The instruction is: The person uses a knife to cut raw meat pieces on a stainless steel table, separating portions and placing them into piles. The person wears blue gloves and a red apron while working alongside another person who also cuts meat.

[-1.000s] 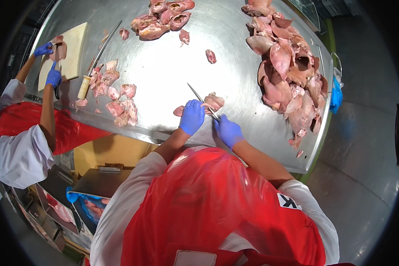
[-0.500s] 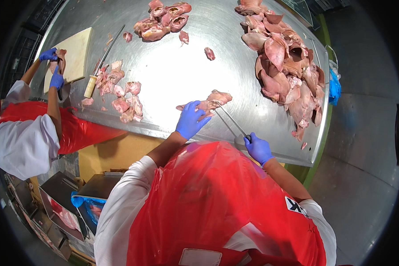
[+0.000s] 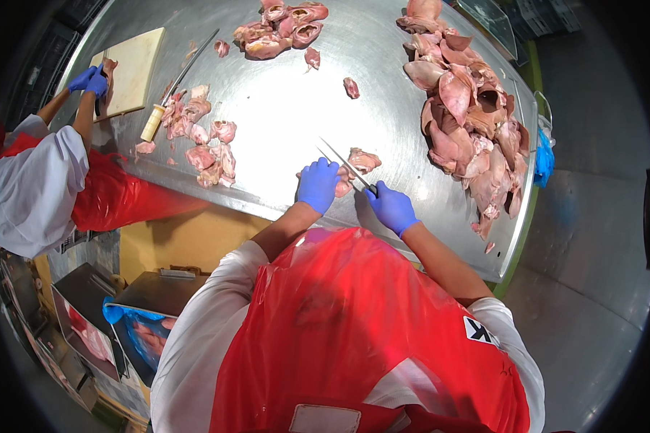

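My right hand [image 3: 395,208], in a blue glove, is closed around the dark handle of a knife [image 3: 344,161]. Its long, thin blade slants up and left over the steel table, above a pink piece of meat [image 3: 344,185]. My left hand [image 3: 318,185], also blue-gloved, grips that piece from the left; its palm and fingers cover most of it. Just beyond the blade lies another fleshy lump [image 3: 365,160]; whether the two are joined I cannot tell.
Pig ears [image 3: 458,94] are heaped along the table's right side. Trimmed meat chunks [image 3: 211,162] and a pale-handled sharpening steel [image 3: 152,124] lie left, hollow pieces [image 3: 282,32] at the back. A co-worker's gloved hands [image 3: 92,81] work by a white cutting board [image 3: 133,68]. Lined metal bins [image 3: 148,289] stand below.
My right hand has brought the knife left and nearer my left hand, with the blade now across the meat. Less of the held piece shows. The co-worker's hands have come together.
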Demonstrator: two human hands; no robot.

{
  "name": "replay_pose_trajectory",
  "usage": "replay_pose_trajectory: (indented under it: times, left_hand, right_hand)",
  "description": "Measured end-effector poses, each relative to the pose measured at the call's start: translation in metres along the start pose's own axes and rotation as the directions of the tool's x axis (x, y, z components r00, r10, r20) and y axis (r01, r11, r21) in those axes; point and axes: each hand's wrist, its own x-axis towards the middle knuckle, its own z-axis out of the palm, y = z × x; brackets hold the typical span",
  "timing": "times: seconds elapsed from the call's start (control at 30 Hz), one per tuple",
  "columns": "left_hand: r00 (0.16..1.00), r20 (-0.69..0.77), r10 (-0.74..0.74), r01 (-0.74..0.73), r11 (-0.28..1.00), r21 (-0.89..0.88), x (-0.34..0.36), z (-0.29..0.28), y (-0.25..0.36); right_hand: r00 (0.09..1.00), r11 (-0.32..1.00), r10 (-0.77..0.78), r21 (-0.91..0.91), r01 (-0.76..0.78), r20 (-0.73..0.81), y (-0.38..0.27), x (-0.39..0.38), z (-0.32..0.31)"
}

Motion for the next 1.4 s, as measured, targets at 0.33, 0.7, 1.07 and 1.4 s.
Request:
replay_pose_trajectory:
  times: [0.33, 0.7, 1.07, 1.4]
  left_hand:
    - [0.997, 0.006, 0.073, -0.072, 0.992, -0.099, -0.003, -0.011, 0.009]
    - [0.97, -0.175, 0.167, -0.195, 0.969, -0.152, -0.02, 0.024, -0.014]
    - [0.919, 0.106, 0.381, -0.393, 0.909, 0.139, -0.026, -0.01, -0.011]
    - [0.88, 0.0, 0.474, -0.469, 0.87, 0.15, -0.029, -0.008, -0.009]
  right_hand:
    - [0.997, 0.999, 0.036, -0.02, -0.035, 0.065, 0.011, 0.017, 0.024]
    - [0.98, 0.989, 0.147, -0.039, -0.143, 0.136, 0.069, -0.074, 0.036]
    - [0.983, 0.983, 0.162, -0.102, -0.153, 0.09, 0.089, -0.113, 0.02]
    - [0.998, 0.999, -0.024, -0.031, 0.025, 0.059, 0.014, 0.002, 0.025]
